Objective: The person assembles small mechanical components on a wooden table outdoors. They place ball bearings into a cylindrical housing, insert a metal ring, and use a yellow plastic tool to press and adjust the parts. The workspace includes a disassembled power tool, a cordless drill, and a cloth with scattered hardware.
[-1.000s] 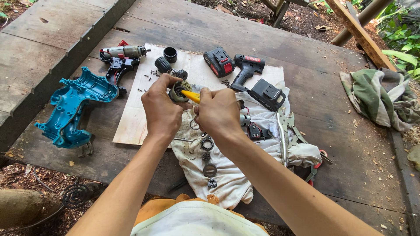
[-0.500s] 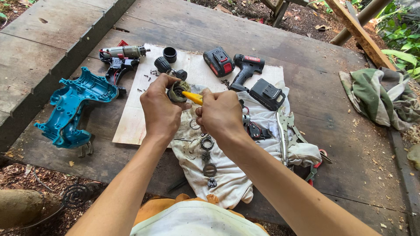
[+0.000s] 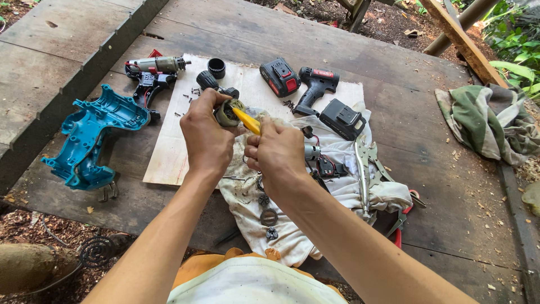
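Note:
My left hand grips a small round greasy gear housing above a white cloth. My right hand holds a yellow-handled tool with its tip pushed into that housing. Both hands hover over the dirty white cloth, on which several gears and rings lie in a row below my right wrist.
On the wooden platform lie a teal drill shell half, an opened drill motor assembly, a black ring, a red-and-black battery, a black drill body, a black battery, locking pliers and a green cloth.
Both hands have stayed in place over the cloth; the yellow tool shifted only slightly against the housing.

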